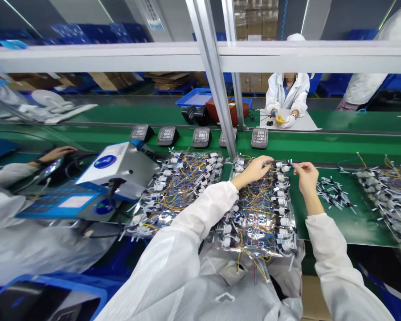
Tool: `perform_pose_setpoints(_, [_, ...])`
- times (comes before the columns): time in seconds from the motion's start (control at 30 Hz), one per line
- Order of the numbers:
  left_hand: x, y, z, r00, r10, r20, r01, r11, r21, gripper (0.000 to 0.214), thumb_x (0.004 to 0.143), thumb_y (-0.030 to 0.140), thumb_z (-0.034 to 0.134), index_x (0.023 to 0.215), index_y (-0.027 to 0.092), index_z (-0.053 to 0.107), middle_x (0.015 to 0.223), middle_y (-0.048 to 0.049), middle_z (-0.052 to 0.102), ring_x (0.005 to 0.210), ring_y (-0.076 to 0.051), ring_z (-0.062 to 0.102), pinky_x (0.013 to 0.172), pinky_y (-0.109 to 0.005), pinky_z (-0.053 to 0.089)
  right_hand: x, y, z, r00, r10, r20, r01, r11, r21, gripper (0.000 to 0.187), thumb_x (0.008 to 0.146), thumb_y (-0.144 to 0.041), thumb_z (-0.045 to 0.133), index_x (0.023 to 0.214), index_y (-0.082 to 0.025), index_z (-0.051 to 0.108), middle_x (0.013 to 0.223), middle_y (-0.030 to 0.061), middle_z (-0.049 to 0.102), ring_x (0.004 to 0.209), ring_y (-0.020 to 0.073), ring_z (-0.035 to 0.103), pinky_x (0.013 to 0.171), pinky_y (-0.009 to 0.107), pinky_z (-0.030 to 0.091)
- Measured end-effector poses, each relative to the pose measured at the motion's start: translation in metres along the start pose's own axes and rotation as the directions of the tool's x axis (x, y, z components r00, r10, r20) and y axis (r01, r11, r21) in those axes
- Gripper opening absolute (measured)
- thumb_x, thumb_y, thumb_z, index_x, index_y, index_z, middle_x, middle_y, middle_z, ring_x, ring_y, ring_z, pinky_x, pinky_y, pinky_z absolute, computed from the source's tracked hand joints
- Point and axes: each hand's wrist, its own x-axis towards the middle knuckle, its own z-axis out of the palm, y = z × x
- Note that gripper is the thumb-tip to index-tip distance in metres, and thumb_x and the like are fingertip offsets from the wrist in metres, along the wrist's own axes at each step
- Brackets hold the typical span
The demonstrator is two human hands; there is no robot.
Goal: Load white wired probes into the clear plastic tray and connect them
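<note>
At far left a co-worker's hand [55, 154] lies by a blue-and-white tester [116, 167]. Next on the green mat [354, 223] is the left foil [147, 203], heaped with wired plugs, yellow, blue and red leads all tangled. Behind it five displays [200, 137] sit in a row on the belt [337, 147]. Further back are a blue crate [195, 96], contents not visible, and a red box [220, 111] beside it.

Middle foil [260, 223], right in front of me, carries the same load of plugs. My left hand [255, 169] lies fingers-down on its far edge; can't tell if it grips anything. My right hand [305, 171] is pinched narrow on a wire [285, 168] with a white plug, held just above that foil's far right corner, between both hands.

Right of that, loose white bits [334, 194] lie on the mat. At far right is another heap [387, 187] of plugs. Across the belt a person [287, 96] in white works.
</note>
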Motion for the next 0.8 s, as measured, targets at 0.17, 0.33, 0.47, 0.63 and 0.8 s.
perform_pose_setpoints(0.17, [0.015,0.015,-0.004,0.991,0.032,0.131,-0.036,0.999,0.029,0.079,0.084,0.037,0.080,0.155,0.019,0.050,0.156,-0.0182,0.055,0.143,-0.034,0.054,0.120,-0.049,0.042,-0.003,-0.101,0.011,0.960,-0.274,-0.052,0.278,0.955,0.103,0.032,0.072,-0.029,0.089,0.083,-0.021,0.060,0.071,-0.0055,0.059,0.059,0.0128,0.064,0.061,0.031,0.057])
perform_pose_setpoints(0.33, [0.030,0.016,0.024,0.984,0.028,0.175,-0.061,0.980,0.189,0.046,0.088,0.029,0.074,0.133,0.021,0.070,0.131,-0.0146,0.073,0.126,-0.033,0.066,0.113,-0.052,0.041,-0.013,-0.177,-0.001,0.903,-0.418,-0.100,0.430,0.881,0.200,0.033,0.070,-0.021,0.090,0.080,-0.021,0.059,0.074,-0.0056,0.057,0.058,0.0114,0.062,0.057,0.030,0.058])
perform_pose_setpoints(0.47, [0.038,0.002,0.026,0.985,-0.002,0.171,-0.030,0.982,0.184,0.019,0.092,0.021,0.064,0.100,0.018,0.081,0.103,-0.0110,0.081,0.099,-0.025,0.074,0.099,-0.040,0.049,-0.015,-0.201,-0.027,0.842,-0.486,-0.235,0.532,0.819,0.215,0.032,0.064,-0.015,0.089,0.079,-0.022,0.061,0.076,-0.0059,0.060,0.056,0.0098,0.060,0.052,0.026,0.054])
perform_pose_setpoints(0.63, [0.037,-0.018,0.016,0.993,-0.020,0.120,0.024,0.999,-0.032,0.020,0.091,0.029,0.070,0.101,0.016,0.081,0.102,-0.0106,0.081,0.092,-0.023,0.074,0.087,-0.033,0.054,-0.009,-0.196,-0.051,0.865,-0.397,-0.305,0.478,0.839,0.262,0.025,0.069,-0.008,0.082,0.080,-0.020,0.063,0.069,-0.0033,0.059,0.061,0.0100,0.060,0.055,0.020,0.051])
perform_pose_setpoints(0.8, [0.029,-0.027,0.019,0.989,-0.027,0.145,0.037,0.997,-0.069,0.014,0.090,0.029,0.071,0.091,0.017,0.076,0.093,-0.0073,0.079,0.083,-0.020,0.071,0.083,-0.031,0.054,-0.008,-0.191,-0.055,0.891,-0.276,-0.359,0.408,0.834,0.370,0.023,0.075,-0.002,0.077,0.076,-0.020,0.062,0.067,-0.0037,0.056,0.062,0.0076,0.057,0.056,0.016,0.050])
